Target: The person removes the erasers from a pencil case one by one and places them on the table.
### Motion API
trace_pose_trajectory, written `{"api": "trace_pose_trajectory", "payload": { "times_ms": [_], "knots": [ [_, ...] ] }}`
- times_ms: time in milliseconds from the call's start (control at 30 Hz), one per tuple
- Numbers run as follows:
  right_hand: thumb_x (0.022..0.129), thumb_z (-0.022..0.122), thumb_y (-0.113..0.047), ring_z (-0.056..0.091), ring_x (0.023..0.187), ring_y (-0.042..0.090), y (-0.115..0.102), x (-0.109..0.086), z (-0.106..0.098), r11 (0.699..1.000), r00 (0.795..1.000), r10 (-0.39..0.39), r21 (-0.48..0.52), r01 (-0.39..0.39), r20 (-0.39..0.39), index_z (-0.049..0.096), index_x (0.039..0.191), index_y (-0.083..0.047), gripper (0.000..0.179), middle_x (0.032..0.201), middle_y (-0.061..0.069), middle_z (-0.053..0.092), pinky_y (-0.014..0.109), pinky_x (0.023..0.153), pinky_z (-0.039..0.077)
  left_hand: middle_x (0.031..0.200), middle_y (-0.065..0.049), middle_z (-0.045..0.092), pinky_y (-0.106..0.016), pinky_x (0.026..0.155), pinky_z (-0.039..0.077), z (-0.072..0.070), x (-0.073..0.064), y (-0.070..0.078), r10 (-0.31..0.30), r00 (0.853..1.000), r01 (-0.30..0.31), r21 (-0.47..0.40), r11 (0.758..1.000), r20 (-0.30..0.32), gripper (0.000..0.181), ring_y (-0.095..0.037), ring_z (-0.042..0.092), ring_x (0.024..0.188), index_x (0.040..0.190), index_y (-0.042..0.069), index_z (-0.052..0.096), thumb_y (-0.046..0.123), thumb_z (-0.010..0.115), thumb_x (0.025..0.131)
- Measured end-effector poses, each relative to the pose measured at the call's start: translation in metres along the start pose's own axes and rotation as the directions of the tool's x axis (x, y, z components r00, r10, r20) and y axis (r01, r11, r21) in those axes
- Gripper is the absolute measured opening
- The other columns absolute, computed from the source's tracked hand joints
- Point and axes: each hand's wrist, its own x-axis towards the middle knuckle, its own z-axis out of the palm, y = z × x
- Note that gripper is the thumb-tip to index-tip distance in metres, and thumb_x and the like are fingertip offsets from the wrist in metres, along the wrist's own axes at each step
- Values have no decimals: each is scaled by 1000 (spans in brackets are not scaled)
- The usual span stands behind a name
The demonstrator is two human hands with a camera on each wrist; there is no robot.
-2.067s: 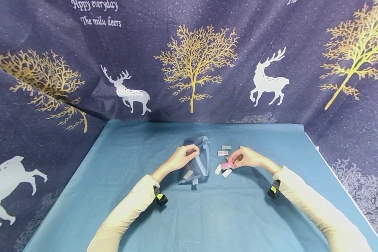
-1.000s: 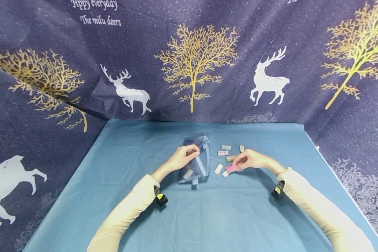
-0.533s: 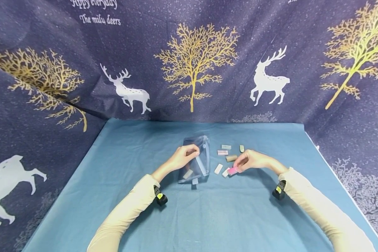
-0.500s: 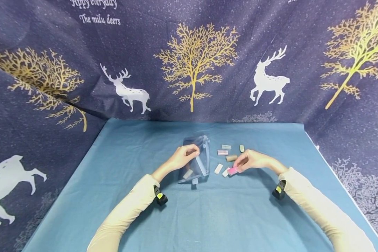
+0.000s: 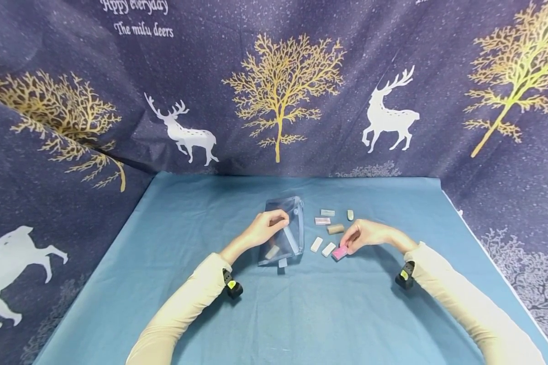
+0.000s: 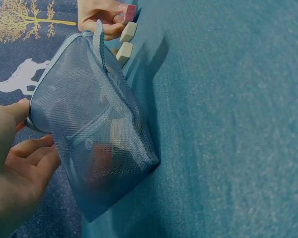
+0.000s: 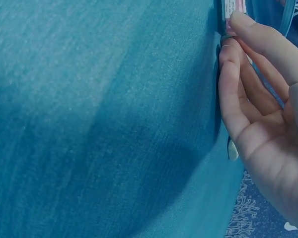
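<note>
My left hand (image 5: 268, 227) pinches the upper edge of a blue mesh zip pouch (image 6: 74, 109), which leans up from the cloth with its zipper side facing right. Through the mesh show a white block (image 6: 120, 131) and a reddish one (image 6: 102, 157). Between the thumb and fingertips of my right hand (image 5: 366, 234) is a pink eraser (image 5: 340, 253), low at the cloth; a printed label shows on it in the right wrist view. Just left of it lie two white erasers (image 5: 328, 249), slanted side by side between the pouch and my right hand.
Behind the white erasers lie a brown block (image 5: 335, 229), a pale pink one (image 5: 322, 221), a grey-green one (image 5: 327, 213) and a small rounded olive one (image 5: 350, 215). A blue cloth (image 5: 274, 314) covers the table. A dark curtain (image 5: 319, 152) with deer and trees hangs behind.
My right hand has carried the pink eraser right and toward me, from over the white erasers to beside them. The brown and olive blocks came into view. My left hand stays put.
</note>
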Motion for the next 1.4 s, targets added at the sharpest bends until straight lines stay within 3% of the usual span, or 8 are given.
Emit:
{"api": "trace_pose_trajectory", "payload": {
  "times_ms": [233,433,733,967,1067,1233,1400],
  "knots": [
    [70,77,-13,64,72,6,-2,0,2,1000,1000,-4,-31,4,-8,70,95,-1,29,86,13,70,25,68,53,97,0,64,-24,60,47,0,0,1,-6,1000,6,-12,1000,11,30,-27,59,69,106,8,61,33,50,93],
    [69,77,-10,63,71,6,-4,1,4,998,999,-6,-59,4,-36,70,94,-2,27,84,13,70,24,67,53,96,-2,64,-28,54,49,0,-1,2,-31,999,32,-35,999,23,31,-32,59,61,107,8,60,33,51,93],
    [71,76,-9,61,72,6,-5,2,3,999,998,12,-43,-14,-57,69,99,0,30,85,14,69,22,67,52,98,0,63,-24,64,46,0,-1,1,-23,999,23,-21,999,22,32,-27,59,75,108,8,60,34,49,93],
    [78,70,-11,64,75,7,-6,4,2,995,992,-11,-97,-2,-128,69,96,-4,19,87,8,70,24,68,53,92,-1,63,-26,53,45,1,-1,2,-33,999,34,-31,999,9,23,-27,53,53,102,14,61,32,51,93],
    [81,68,-14,64,75,6,-4,6,1,992,984,-31,-122,10,-173,70,94,-6,15,87,7,71,23,69,52,89,-1,63,-26,51,44,2,-1,2,-33,999,33,-41,999,1,19,-26,52,52,101,16,61,31,52,92],
    [82,67,-18,63,78,5,-3,9,0,993,974,-44,-118,17,-224,70,94,-4,18,95,14,69,21,71,51,87,-1,63,-31,48,47,2,0,0,-31,999,32,-57,998,15,29,-30,53,49,105,9,60,34,51,92],
    [83,67,-18,63,80,2,-2,12,2,988,963,-53,-157,11,-264,70,93,-7,15,99,11,69,20,72,50,94,0,64,-27,61,48,2,0,-2,-26,1000,26,-28,999,17,30,-19,57,66,106,8,61,33,50,93]
  ]
}}
